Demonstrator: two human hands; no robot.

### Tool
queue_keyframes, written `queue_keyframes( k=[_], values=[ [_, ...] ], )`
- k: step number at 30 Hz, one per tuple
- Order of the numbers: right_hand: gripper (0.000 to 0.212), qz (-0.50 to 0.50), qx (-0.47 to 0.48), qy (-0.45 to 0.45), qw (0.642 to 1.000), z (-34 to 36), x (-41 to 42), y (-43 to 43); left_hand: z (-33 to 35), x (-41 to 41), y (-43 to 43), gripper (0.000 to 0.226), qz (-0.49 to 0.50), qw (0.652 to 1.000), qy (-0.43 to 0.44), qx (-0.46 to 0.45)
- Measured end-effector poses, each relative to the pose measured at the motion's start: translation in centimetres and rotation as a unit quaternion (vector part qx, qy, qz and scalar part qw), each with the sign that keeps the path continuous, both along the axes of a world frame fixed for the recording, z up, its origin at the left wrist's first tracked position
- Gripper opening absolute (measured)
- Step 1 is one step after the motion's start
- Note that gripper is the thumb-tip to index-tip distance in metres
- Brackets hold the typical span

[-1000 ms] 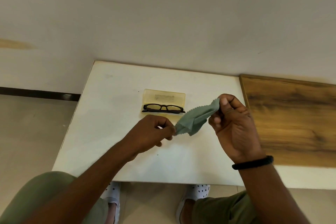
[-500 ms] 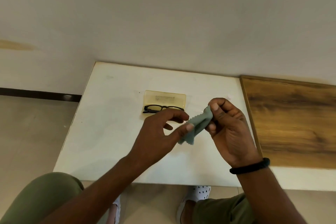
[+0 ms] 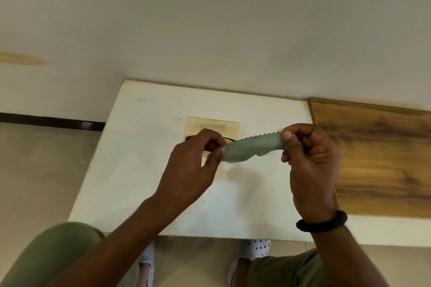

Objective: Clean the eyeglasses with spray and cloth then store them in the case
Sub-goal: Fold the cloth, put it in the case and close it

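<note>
White surface (image 3: 144, 170) runs from the wall at the back to the near edge just above my knees; its left edge angles off over bare floor. Right side butts against a wood-grain panel (image 3: 377, 161), flush, no gap visible. Most of the white top is bare: open room left of my left hand, and in front of both hands toward the near edge.

Both hands are up over the middle of the surface, stretching the cloth (image 3: 250, 148) between them. Left hand (image 3: 193, 168) pinches the cloth's left end with thumb and fingers closed on it. Right hand (image 3: 310, 161) is clenched on the right end, thumb pressed over curled fingers. Cloth is grey-green, rolled or folded into a narrow band, long axis roughly left-right, right end a bit higher than the left. Zigzag cut edge shows along its top. It's off the surface, shadow underneath.

Case (image 3: 212, 127), yellowish translucent, lies flat behind my hands toward the wall, long side left-right; its near part is covered by my left hand. Eyeglasses (image 3: 229, 139): only a short bit of dark frame shows between my left fingers and the cloth, at the case's near edge. Can't tell their facing, or whether they sit in the case or just beside it.

Black band (image 3: 321, 221) on my right wrist. Forearms and knees cut off at the bottom edge.
</note>
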State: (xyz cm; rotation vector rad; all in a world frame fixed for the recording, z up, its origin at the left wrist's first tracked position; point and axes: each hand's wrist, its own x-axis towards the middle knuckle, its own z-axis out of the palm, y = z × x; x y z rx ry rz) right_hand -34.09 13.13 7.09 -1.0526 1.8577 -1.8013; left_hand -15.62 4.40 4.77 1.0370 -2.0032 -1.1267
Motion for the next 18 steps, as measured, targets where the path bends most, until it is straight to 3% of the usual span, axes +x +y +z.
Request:
queue_keyframes(
  k=[5, 10, 14, 18],
  values=[
    [0.008, -0.02, -0.045, -0.011, 0.999, 0.9, 0.2, 0.3, 0.3, 0.2, -0.4, 0.013, -0.048, 0.997, -0.002, 0.055],
    [0.006, -0.048, -0.071, -0.075, 0.993, 1.4, -0.1, 0.4, 1.1, 0.2, -0.5, 0.027, -0.13, 0.971, 0.03, 0.199],
    [0.003, -0.071, -0.078, -0.091, 0.99, 1.4, -0.7, 0.5, 0.5, 0.5, -0.4, 0.011, -0.17, 0.955, -0.013, 0.243],
    [0.001, -0.093, -0.081, -0.087, 0.989, 1.4, -1.6, 0.9, 0.2, 0.5, -0.7, 0.005, -0.146, 0.96, -0.02, 0.238]
  ],
)
